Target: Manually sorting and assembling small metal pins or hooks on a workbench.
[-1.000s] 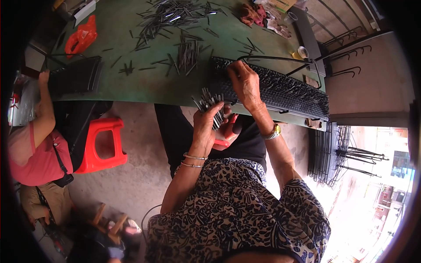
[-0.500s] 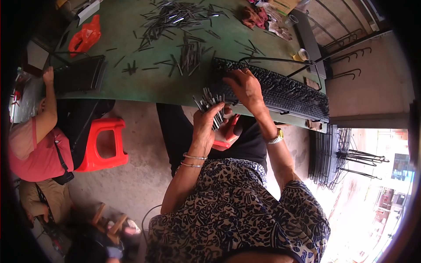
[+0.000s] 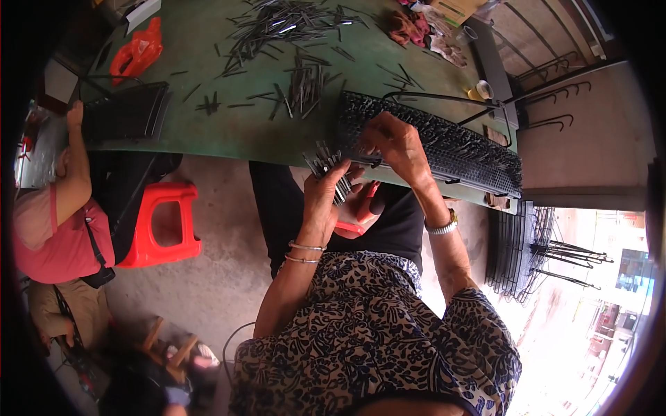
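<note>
My left hand (image 3: 323, 197) is closed around a bundle of thin dark metal sticks (image 3: 326, 165), their tips fanning out above the thumb. The near left end of a long black perforated rack (image 3: 479, 161) lies just beyond my right hand (image 3: 400, 147). That hand's fingers are bent together in a pinch, close to the bundle; what sits between them is too small to tell. Many short dark pieces stand packed in the rack's holes, while the rows along its near right side look bare. A black wire handle (image 3: 451, 99) arches over the rack.
A large pile of loose sticks (image 3: 284, 28) and a smaller heap (image 3: 305, 87) lie on the green table (image 3: 208, 132). Gloves (image 3: 444, 48), a cup (image 3: 480, 90) and a red plastic bag (image 3: 137, 52) are farther off. Leftward, a person (image 3: 62, 229) sits by another black rack (image 3: 128, 114) and a red stool (image 3: 163, 225).
My right hand has drawn back from over the rack, down and to the right, toward the rack's near edge. My left hand keeps the bundle in nearly the same place.
</note>
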A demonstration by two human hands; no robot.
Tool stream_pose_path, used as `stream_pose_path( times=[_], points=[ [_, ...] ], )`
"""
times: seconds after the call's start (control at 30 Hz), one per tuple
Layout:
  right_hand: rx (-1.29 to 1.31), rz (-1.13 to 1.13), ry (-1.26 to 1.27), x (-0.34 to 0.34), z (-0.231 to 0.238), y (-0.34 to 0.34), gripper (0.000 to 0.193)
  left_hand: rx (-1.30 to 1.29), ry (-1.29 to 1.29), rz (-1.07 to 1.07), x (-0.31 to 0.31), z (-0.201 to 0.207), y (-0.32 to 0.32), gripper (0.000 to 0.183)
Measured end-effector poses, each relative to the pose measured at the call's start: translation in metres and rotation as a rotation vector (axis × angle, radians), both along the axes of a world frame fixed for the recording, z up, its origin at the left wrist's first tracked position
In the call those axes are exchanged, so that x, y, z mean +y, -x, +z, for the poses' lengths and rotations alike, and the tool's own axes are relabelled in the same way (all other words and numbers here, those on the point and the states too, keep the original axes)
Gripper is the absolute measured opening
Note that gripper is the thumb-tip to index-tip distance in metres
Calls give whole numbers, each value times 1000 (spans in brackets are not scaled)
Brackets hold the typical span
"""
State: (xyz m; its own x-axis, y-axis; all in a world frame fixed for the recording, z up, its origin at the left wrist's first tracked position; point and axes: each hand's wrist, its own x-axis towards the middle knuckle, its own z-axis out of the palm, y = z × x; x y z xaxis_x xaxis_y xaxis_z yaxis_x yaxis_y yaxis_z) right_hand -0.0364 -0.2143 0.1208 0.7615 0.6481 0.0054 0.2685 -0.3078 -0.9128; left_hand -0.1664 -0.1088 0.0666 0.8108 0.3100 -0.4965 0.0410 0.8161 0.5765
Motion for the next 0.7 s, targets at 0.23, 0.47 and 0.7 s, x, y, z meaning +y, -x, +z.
stream_pose_path(
  times=[0.23, 0.47, 0.7],
  points=[
    [-345, -213, -90, 26, -23, -7, 8, -4, 163, 47, -3, 6, -1, 25],
    [-415, -181, -39, 28, -31, -11, 8, 12, 165, 24, -2, 4, 3, 23],
    [-576, -19, 61, 24, -37, -28, 10, 54, 47, -4, -3, 2, 3, 23]
  ],
)
